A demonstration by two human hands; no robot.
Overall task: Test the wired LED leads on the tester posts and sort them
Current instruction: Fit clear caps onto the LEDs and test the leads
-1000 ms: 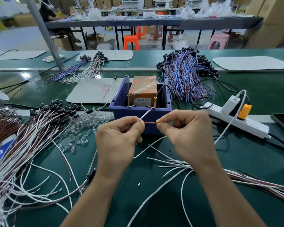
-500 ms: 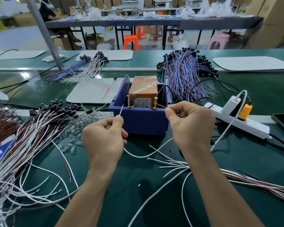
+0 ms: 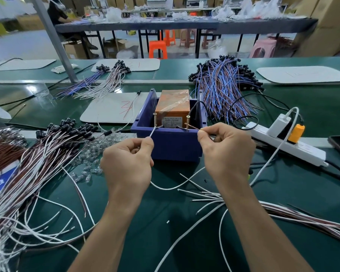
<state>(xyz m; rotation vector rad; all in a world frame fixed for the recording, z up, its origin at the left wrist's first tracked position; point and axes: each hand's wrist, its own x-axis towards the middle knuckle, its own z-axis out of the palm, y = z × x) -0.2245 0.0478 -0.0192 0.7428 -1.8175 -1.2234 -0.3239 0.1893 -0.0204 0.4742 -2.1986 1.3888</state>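
At the front rim of the blue box [image 3: 173,146], both stripped wire ends now meet the tester posts. A second ago the hands were close together before the box; they have since spread and risen. The left hand [image 3: 128,165] pinches the white lead [image 3: 151,133] against the left post [image 3: 155,119]. The right hand [image 3: 226,152] pinches the brown lead [image 3: 193,128] at the right post [image 3: 188,122]. The test contact looks made, so sorting should come next. I cannot tell whether this lead's LED lights. More leads lie on the table [image 3: 165,232] on both sides.
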